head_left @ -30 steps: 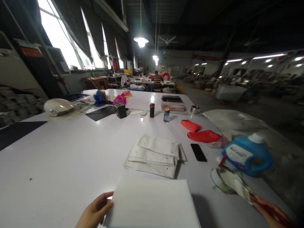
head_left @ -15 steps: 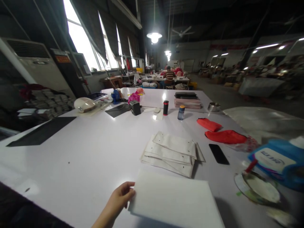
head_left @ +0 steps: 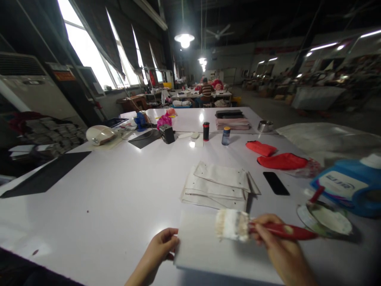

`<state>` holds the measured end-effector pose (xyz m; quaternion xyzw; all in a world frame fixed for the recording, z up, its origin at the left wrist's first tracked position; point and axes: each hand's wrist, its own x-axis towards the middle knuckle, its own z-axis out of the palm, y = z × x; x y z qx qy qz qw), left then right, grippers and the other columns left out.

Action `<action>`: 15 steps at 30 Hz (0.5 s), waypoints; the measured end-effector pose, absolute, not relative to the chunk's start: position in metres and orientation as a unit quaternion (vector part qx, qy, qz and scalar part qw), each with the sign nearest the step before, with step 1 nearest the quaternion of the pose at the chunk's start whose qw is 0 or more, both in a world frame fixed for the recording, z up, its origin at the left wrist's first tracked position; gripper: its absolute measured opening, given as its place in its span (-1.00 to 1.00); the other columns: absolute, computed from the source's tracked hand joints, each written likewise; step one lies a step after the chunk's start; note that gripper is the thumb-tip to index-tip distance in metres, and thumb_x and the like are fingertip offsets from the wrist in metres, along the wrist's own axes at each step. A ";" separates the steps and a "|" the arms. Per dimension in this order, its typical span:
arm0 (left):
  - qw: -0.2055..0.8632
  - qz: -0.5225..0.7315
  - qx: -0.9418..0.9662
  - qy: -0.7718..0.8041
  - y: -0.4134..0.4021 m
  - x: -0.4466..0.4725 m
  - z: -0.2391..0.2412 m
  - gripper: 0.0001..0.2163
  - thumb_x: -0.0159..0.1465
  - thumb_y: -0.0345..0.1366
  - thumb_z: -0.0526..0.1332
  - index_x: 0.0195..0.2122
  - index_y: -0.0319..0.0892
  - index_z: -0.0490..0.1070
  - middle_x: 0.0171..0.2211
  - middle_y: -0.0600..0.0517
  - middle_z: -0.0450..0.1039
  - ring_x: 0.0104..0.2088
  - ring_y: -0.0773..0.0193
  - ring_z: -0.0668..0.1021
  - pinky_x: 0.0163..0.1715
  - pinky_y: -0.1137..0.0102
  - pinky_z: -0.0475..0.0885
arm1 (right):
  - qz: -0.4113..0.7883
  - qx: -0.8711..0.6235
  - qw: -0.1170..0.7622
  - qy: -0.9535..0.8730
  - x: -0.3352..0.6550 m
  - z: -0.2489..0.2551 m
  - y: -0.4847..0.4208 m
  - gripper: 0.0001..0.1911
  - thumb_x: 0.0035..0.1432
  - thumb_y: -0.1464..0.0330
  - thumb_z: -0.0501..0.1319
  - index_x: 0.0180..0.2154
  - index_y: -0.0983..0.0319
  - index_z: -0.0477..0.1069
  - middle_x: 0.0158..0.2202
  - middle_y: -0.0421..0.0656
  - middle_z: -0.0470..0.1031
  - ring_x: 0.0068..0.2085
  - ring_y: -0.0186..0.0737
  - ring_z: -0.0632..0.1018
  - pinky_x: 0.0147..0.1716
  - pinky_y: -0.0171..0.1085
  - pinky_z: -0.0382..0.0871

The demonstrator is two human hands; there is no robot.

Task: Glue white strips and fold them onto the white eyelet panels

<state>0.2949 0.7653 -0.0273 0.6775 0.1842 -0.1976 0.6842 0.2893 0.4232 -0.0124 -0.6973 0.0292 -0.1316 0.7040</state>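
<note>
A white rectangular sheet (head_left: pixel 202 248) lies flat on the white table (head_left: pixel 104 202) right in front of me. My left hand (head_left: pixel 160 248) pinches its left edge. My right hand (head_left: pixel 276 248) grips the red handle of a wide paintbrush (head_left: pixel 238 225), whose pale bristles hang just over the sheet's top middle. Behind the sheet sits a stack of off-white fabric pieces (head_left: pixel 220 184).
A shallow round dish (head_left: pixel 326 218) and a blue jug (head_left: pixel 348 184) stand at the right. A black phone (head_left: pixel 276 183), red fabric pieces (head_left: pixel 281 161), two small bottles (head_left: pixel 206 131), a black box (head_left: pixel 167 134) and a black mat (head_left: pixel 44 176) lie further off. A person sits far back.
My right hand has come into view from the right, carrying the brush over the sheet. My left hand stays on the sheet's left edge.
</note>
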 end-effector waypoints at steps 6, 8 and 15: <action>0.690 -0.216 0.666 0.186 0.767 0.298 -0.029 -0.46 -0.07 -0.09 0.45 -0.15 -0.31 0.39 -0.45 0.07 0.37 -0.48 0.41 0.41 -0.51 0.51 0.35 | -0.057 -0.733 0.668 -0.115 0.316 0.002 0.550 -0.83 0.23 0.25 0.18 -0.35 0.20 0.36 -0.35 -0.17 0.43 -0.29 -0.21 0.48 -0.30 -0.30 0.36; 0.691 -0.212 0.666 0.187 0.767 0.299 -0.032 -0.50 -0.05 -0.10 0.43 -0.17 -0.29 0.38 -0.46 0.09 0.35 -0.47 0.41 0.39 -0.51 0.51 0.35 | -0.050 -0.756 0.644 -0.107 0.319 -0.003 0.542 -0.81 0.21 0.23 0.17 -0.37 0.21 0.36 -0.37 -0.17 0.44 -0.30 -0.19 0.49 -0.30 -0.28 0.35; 0.683 -0.205 0.673 0.194 0.769 0.300 -0.038 -0.51 -0.05 -0.06 0.40 -0.17 -0.25 0.37 -0.44 0.11 0.27 -0.45 0.39 0.35 -0.49 0.46 0.39 | -0.174 -0.890 0.421 0.026 0.287 -0.017 0.361 -0.66 0.14 0.01 0.21 -0.35 0.14 0.38 -0.42 -0.19 0.48 -0.41 -0.12 0.53 -0.44 -0.20 0.38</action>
